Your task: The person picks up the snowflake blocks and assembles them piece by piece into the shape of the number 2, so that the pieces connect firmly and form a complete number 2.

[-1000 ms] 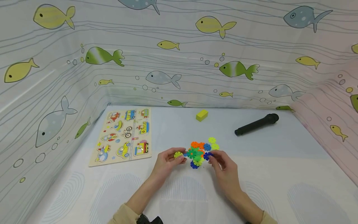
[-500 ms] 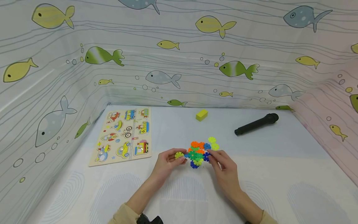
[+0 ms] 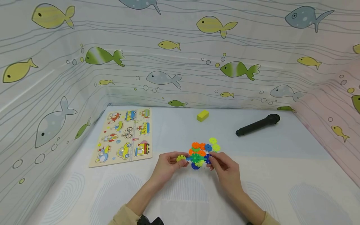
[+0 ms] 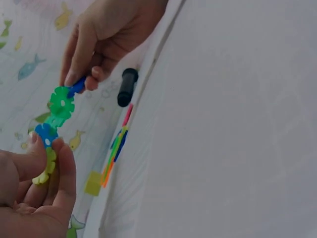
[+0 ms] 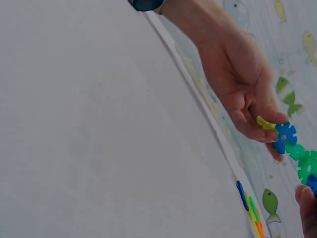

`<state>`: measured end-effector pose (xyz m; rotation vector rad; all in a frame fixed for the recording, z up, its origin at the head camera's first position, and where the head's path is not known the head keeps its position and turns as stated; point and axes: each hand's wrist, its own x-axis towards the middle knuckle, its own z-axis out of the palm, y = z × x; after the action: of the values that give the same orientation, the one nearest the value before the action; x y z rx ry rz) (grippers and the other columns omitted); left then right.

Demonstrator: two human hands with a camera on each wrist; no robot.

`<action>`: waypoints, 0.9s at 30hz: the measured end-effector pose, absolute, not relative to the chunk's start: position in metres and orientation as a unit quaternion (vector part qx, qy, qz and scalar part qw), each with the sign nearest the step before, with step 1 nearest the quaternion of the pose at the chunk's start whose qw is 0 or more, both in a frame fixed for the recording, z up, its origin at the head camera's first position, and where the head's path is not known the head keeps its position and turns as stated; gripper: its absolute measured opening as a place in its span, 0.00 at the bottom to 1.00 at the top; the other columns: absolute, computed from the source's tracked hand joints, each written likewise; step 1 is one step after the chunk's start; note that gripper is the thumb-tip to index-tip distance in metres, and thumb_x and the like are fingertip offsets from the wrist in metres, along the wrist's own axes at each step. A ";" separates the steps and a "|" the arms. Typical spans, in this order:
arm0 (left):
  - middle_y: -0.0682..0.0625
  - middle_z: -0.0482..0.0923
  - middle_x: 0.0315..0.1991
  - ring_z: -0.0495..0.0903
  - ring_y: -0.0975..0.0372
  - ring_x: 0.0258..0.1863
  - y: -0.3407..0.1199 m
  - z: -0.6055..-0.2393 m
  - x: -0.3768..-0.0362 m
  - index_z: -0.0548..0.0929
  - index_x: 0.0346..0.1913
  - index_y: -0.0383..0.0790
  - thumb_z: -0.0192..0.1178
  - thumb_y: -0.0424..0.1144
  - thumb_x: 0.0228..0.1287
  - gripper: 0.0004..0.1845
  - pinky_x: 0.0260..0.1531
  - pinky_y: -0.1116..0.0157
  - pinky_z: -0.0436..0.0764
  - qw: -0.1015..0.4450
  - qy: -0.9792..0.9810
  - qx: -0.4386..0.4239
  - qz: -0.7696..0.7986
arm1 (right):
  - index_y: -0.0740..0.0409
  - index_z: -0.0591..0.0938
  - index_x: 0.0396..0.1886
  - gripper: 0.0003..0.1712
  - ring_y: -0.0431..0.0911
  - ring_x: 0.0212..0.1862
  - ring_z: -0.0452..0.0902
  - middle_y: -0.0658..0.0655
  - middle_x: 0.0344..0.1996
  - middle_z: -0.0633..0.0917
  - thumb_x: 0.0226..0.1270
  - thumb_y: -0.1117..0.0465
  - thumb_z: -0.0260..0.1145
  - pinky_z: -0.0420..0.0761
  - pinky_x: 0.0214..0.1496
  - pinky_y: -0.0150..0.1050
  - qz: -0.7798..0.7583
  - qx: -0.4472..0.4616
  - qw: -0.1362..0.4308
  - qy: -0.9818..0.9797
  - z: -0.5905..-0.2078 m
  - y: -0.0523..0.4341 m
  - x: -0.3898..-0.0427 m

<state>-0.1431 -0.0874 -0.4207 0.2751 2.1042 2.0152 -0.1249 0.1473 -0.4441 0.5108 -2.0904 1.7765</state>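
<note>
Both hands were clamped on one short chain of five notched discs (image 3: 196, 158), which they held raised above the bench (image 3: 171, 131). The left hand (image 3: 166, 165) pinched the end with the single yellow disc (image 3: 181, 158); next to it came one light blue disc (image 4: 43, 133), then two green ones. The right hand (image 3: 229, 171) gripped the one dark blue disc (image 3: 207, 158) at the other end, thumb against fingers.

Just beyond lay the loose discs: at least three orange discs (image 3: 195, 145), one mid-blue disc (image 3: 208, 147) and two lime discs (image 3: 216, 147) side by side. One green piece showed among the orange; others were partly hidden. Farther back sat one yellow block (image 3: 202, 115). One black microphone (image 3: 257, 125) lay to the right, and one puzzle board (image 3: 146, 137) with ten vehicle pictures to the left.
</note>
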 end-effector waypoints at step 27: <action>0.35 0.84 0.53 0.84 0.42 0.50 -0.088 -0.421 -0.143 0.81 0.58 0.31 0.62 0.34 0.69 0.18 0.50 0.67 0.84 0.107 0.706 0.101 0.693 | 0.63 0.76 0.53 0.12 0.56 0.32 0.83 0.65 0.33 0.86 0.73 0.66 0.62 0.85 0.37 0.33 0.650 0.126 0.075 -0.746 -0.439 0.142 -0.121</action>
<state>-0.1433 -0.0880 -0.4212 0.2969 2.0790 2.0386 -0.1207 0.1417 -0.4389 0.3793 -2.2371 1.9493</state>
